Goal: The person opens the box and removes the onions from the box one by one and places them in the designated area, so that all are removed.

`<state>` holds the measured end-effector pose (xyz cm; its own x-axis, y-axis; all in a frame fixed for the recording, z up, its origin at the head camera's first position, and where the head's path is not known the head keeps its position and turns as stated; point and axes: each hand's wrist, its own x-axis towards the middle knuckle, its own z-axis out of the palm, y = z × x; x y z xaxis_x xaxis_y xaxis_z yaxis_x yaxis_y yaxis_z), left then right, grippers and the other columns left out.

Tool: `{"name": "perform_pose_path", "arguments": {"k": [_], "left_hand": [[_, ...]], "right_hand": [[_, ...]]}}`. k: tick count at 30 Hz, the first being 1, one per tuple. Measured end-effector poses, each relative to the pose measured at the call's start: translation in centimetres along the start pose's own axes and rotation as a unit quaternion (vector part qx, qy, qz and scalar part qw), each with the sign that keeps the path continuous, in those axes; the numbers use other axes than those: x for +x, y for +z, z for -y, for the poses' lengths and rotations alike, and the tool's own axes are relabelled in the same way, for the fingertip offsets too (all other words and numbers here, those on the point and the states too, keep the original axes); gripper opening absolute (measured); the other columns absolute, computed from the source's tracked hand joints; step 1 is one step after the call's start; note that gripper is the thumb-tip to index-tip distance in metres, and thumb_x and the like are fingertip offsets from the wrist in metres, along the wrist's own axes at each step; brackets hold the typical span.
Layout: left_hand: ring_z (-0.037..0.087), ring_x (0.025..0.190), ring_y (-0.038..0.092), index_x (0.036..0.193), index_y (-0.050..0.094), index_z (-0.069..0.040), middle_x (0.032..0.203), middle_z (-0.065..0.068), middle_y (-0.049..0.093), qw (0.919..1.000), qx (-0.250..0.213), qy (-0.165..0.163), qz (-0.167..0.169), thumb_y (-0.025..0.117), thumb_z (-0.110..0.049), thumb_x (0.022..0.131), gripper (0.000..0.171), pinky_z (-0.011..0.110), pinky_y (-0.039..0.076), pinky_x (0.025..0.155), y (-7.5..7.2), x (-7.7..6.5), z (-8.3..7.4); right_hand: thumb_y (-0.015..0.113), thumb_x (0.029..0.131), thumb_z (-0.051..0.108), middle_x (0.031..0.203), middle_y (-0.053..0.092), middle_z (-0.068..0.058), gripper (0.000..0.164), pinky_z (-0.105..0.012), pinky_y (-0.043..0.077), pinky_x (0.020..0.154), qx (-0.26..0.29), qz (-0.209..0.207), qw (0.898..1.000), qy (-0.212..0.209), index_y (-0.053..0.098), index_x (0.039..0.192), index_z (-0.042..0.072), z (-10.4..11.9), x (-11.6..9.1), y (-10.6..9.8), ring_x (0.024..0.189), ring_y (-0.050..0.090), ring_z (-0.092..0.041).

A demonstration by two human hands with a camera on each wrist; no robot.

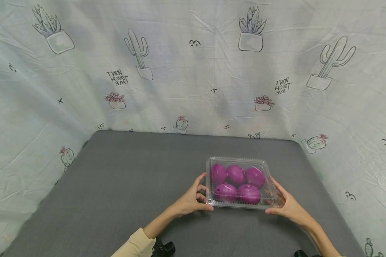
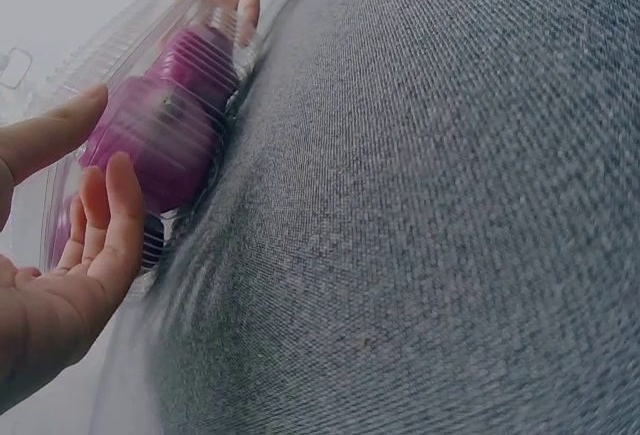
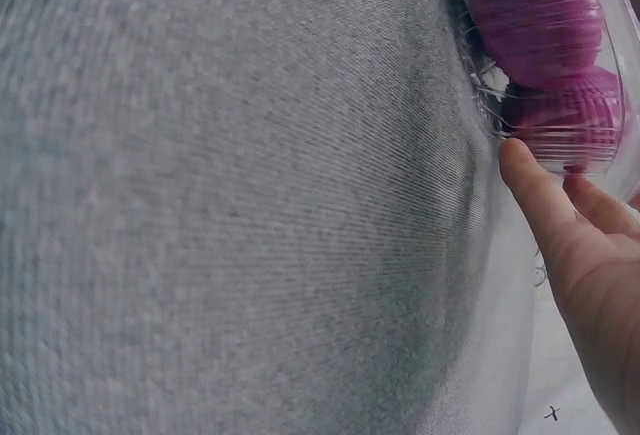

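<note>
Left hand point(image 1: 191, 200): curled at the box's left end, thumb at the near left corner, fingers along the left wall. Right hand point(image 1: 287, 207): mirrors it, thumb at the near right corner, fingers round the right wall. Between them the box point(image 1: 236, 159), clear thin plastic, right of centre on the table; both hands grip it. Cannot tell whether its base touches the cloth.

Handling, my judgement: equal, light pressure from both ends suits this plastic; a hard squeeze could buckle the ribbed walls. Best kept level, both hands moving together. Thumbs low on the near corners look well placed against tipping.

Inside: five purple onions point(image 1: 236, 175), three in the far row, two in the near. Near right corner of the box holds none, so they could roll that way if tilted; weight probably sits a little left. Lid looks down; latching not visible.

Further out: grey table point(image 1: 132, 171). Black wrist unit point(image 1: 164, 248) and cream sleeve point(image 1: 135, 244) at the near edge; nothing seen blocking the box. Printed curtain point(image 1: 186, 78) behind and on both sides, well apart from the box.
</note>
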<state>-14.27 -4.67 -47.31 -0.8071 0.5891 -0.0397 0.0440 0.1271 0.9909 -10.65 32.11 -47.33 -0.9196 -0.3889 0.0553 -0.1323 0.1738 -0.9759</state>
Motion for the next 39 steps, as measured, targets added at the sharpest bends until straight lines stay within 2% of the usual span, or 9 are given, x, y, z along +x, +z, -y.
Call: {"name": "perform_pose_path", "arguments": {"k": [5,12,15,19,24,28,34,39], "left_hand": [[0.015,0.079,0.058,0.154,0.006,-0.017,0.115,0.013,0.051,0.9999,-0.016,0.004,0.004,0.078,0.003,0.076,0.108,0.023,0.047,0.061,-0.1,0.2,0.3],[0.013,0.079,0.057,0.154,0.007,-0.015,0.115,0.016,0.050,0.9988,-0.036,0.024,0.022,0.074,0.006,0.078,0.104,0.021,0.048,0.062,-0.4,0.3,0.7],[0.013,0.078,0.056,0.154,0.008,-0.016,0.115,0.014,0.050,0.9969,-0.066,0.019,0.038,0.072,0.007,0.081,0.099,0.023,0.051,0.063,-0.7,0.3,0.8],[0.012,0.076,0.057,0.153,0.008,-0.020,0.115,0.010,0.048,0.9919,-0.114,-0.008,0.054,0.068,0.006,0.085,0.094,0.025,0.053,0.064,-1.0,0.2,1.0],[0.012,0.074,0.058,0.150,0.008,-0.016,0.112,0.006,0.048,0.9895,-0.133,-0.034,0.045,0.067,0.005,0.086,0.090,0.026,0.054,0.062,-0.9,0.4,0.7],[0.013,0.073,0.059,0.145,0.010,-0.013,0.111,0.006,0.047,0.9873,-0.149,-0.041,0.035,0.066,0.007,0.085,0.084,0.026,0.054,0.060,-0.8,0.5,0.4],[0.012,0.076,0.058,0.148,0.009,-0.019,0.110,0.005,0.043,0.9814,-0.182,-0.043,0.046,0.064,0.009,0.085,0.088,0.028,0.056,0.062,-1.0,0.6,0.5],[0.012,0.075,0.058,0.146,0.017,-0.015,0.107,0.006,0.045,0.9812,-0.184,-0.034,0.045,0.063,0.008,0.086,0.079,0.034,0.057,0.067,-1.1,0.8,0.5]], "right_hand": [[0.072,0.075,-0.012,0.143,0.002,-0.046,0.106,-0.031,0.051,0.087,0.009,0.005,1.000,-0.017,-0.001,0.151,-0.003,-0.2,0.1,0.1,0.119,0.050,0.001],[0.072,0.078,-0.009,0.145,0.008,-0.043,0.103,-0.030,0.053,0.083,-0.001,-0.016,1.000,0.008,0.000,0.151,-0.004,0.0,0.1,0.4,0.112,0.055,-0.001],[0.072,0.078,-0.009,0.144,0.011,-0.044,0.102,-0.031,0.054,0.082,-0.004,-0.019,1.000,0.007,0.001,0.151,-0.004,0.1,0.1,0.5,0.111,0.057,-0.003],[0.073,0.076,-0.011,0.141,0.015,-0.046,0.102,-0.033,0.054,0.082,-0.011,-0.022,1.000,-0.005,0.003,0.151,-0.006,0.0,0.2,0.5,0.111,0.058,-0.005],[0.074,0.075,-0.012,0.143,0.012,-0.045,0.103,-0.033,0.054,0.082,-0.005,-0.022,1.000,-0.007,0.003,0.150,-0.007,0.0,0.5,0.5,0.114,0.056,-0.004],[0.074,0.075,-0.011,0.145,0.010,-0.044,0.103,-0.031,0.054,0.082,-0.003,-0.020,1.000,-0.002,0.002,0.150,-0.007,0.0,0.6,0.5,0.115,0.054,-0.002],[0.074,0.075,-0.011,0.145,0.010,-0.044,0.103,-0.031,0.053,0.084,-0.008,-0.021,1.000,-0.006,0.003,0.149,-0.009,0.0,0.7,0.6,0.116,0.053,-0.002],[0.074,0.074,-0.012,0.145,0.009,-0.044,0.103,-0.031,0.052,0.084,-0.012,-0.024,1.000,-0.012,0.003,0.148,-0.010,0.0,0.9,0.6,0.116,0.053,-0.002]]}}
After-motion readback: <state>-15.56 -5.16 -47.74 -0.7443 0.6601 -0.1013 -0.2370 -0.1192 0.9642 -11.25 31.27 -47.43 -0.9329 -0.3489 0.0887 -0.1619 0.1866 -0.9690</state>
